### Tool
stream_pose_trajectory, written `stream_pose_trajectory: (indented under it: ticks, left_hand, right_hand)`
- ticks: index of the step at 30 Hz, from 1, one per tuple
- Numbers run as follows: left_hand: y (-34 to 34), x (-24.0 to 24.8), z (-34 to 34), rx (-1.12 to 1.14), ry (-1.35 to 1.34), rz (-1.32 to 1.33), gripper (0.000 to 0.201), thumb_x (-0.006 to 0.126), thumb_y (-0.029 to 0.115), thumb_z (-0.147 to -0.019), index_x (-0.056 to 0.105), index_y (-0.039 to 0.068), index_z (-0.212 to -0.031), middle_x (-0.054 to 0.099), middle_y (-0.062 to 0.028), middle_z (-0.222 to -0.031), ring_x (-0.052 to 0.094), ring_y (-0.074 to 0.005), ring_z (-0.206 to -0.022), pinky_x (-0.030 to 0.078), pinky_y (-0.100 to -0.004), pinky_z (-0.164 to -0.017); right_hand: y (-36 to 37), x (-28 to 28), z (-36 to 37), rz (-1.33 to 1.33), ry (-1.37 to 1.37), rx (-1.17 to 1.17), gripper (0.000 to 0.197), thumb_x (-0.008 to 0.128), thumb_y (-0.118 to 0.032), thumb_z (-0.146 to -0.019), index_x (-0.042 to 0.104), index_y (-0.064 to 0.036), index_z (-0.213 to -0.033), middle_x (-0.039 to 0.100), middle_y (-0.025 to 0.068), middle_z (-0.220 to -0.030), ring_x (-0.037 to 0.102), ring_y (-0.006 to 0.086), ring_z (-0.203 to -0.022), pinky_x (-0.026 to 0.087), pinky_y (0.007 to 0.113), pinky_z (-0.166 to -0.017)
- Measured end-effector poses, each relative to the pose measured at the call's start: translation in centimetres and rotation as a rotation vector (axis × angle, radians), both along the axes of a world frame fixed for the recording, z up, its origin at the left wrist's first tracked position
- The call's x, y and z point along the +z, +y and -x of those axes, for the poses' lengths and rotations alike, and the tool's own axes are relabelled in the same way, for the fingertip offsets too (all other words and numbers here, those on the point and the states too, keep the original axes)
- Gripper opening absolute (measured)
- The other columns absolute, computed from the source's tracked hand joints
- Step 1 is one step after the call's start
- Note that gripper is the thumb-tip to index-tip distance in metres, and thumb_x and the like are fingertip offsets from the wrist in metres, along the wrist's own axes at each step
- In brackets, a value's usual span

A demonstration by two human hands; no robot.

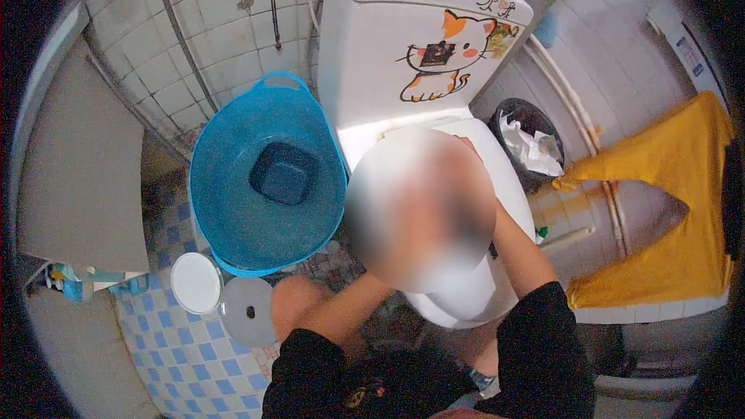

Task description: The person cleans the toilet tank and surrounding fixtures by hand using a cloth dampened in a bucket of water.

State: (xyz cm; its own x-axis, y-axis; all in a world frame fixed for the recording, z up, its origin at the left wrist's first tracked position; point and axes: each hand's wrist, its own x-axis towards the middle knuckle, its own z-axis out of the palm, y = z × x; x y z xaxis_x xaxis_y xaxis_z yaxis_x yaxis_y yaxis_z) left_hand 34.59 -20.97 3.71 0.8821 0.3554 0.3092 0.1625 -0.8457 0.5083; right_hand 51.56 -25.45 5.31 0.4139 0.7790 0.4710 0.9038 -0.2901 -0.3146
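Your left hand (405, 225) and right hand (456, 174) are blurred over the toilet (365, 93), beside the blue tub (221, 143); I cannot tell whether either grips anything. A loose grip could let something held drop.

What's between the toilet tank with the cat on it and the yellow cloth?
In the head view, a dark bin with white paper inside, and pale pipes, lie between the toilet tank and the yellow cloth.

My sleeves (543, 349) are black, the toilet (508, 174) white, the tub (225, 147) blue, the cloth (675, 155) mustard, the floor (186, 365) blue-and-white checked.
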Motion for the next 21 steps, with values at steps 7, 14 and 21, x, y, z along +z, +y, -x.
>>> stream_pose_trajectory:
  ticks: [7, 14, 21]
  left_hand:
    - [0.2, -0.1, 0.2, 0.015, -0.02, -0.046, 0.062, 0.059, 0.038, -0.084, 0.05, 0.003, -0.134, 0.028, -0.0266, -0.149, 0.019, -0.0424, -0.142, 0.013, -0.0631, -0.111]
    - [-0.1, -0.3, -0.1, 0.016, -0.044, -0.057, 0.061, 0.058, 0.038, -0.084, 0.051, 0.004, -0.134, 0.03, -0.0263, -0.148, 0.02, -0.0426, -0.141, 0.014, -0.0628, -0.111]
    - [0.2, -0.3, 0.2, 0.025, -0.029, -0.023, 0.059, 0.058, 0.038, -0.084, 0.053, 0.004, -0.133, 0.031, -0.0256, -0.148, 0.02, -0.0425, -0.141, 0.013, -0.0626, -0.111]
  right_hand:
    - [3.1, 1.0, 0.4, -0.084, 0.074, -0.079, 0.012, 0.069, -0.018, -0.079, 0.075, -0.0085, -0.084, 0.067, 0.0043, -0.1, 0.059, 0.0269, -0.095, 0.05, 0.037, -0.083]
    - [2.1, 1.3, 0.3, -0.049, -0.023, -0.018, 0.011, 0.071, -0.015, -0.078, 0.075, -0.009, -0.086, 0.067, 0.0045, -0.104, 0.059, 0.0267, -0.099, 0.051, 0.037, -0.084]
    - [0.4, 0.2, 1.3, -0.042, -0.105, 0.001, 0.012, 0.07, -0.018, -0.079, 0.075, -0.0083, -0.085, 0.067, 0.0057, -0.102, 0.059, 0.027, -0.096, 0.051, 0.037, -0.082]
